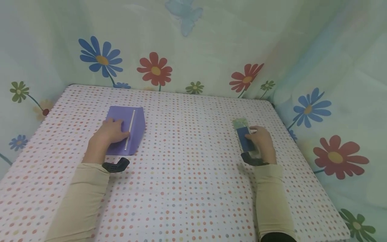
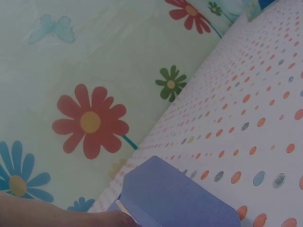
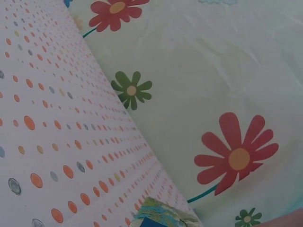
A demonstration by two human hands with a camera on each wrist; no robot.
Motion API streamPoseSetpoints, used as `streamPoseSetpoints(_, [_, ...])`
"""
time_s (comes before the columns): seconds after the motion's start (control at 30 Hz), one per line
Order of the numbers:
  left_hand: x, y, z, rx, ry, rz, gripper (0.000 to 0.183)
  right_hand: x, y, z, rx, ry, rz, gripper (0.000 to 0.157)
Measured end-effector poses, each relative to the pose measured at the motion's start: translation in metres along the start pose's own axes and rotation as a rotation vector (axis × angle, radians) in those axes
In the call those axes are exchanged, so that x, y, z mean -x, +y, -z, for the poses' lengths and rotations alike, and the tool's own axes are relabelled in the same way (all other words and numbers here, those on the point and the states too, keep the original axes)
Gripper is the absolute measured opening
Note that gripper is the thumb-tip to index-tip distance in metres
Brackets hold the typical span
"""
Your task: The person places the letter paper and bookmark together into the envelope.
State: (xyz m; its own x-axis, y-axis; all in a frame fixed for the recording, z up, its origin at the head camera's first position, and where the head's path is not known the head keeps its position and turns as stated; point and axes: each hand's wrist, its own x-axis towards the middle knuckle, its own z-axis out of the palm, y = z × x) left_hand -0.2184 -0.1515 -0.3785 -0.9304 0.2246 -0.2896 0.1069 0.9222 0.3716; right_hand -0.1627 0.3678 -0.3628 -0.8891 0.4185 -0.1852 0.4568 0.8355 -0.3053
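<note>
A purple envelope (image 1: 120,114) lies on the table at the left, its flap (image 1: 139,129) folded out to the right and a white strip running along the fold. My left hand (image 1: 110,131) rests on the envelope's body, thumb reaching to the strip. In the left wrist view the flap (image 2: 177,189) shows large, with part of that hand beside it. At the right, my right hand (image 1: 261,139) holds a small flat blue-and-green booklet (image 1: 244,137) by its right side, thumb on its face. Only the booklet's patterned top end (image 3: 161,211) shows in the right wrist view.
A white cloth with coloured dots covers the table (image 1: 181,168). Hanging sheets (image 1: 208,50) printed with flowers stand behind the table and at both sides. Each wrist carries a black camera mount (image 1: 116,165).
</note>
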Motion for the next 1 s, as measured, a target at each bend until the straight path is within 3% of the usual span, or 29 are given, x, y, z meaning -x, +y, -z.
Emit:
streamPoseSetpoints(0.47, [0.0010, -0.0006, 0.0011, 0.011, -0.009, 0.007, 0.076, 0.0082, -0.0065, 0.0101, -0.048, 0.013, -0.019, 0.051])
streamPoseSetpoints(1.0, [0.0017, 0.0015, 0.0018, -0.007, -0.009, 0.007, 0.075, 0.0061, -0.0087, 0.0083, -0.057, 0.026, -0.061, 0.051])
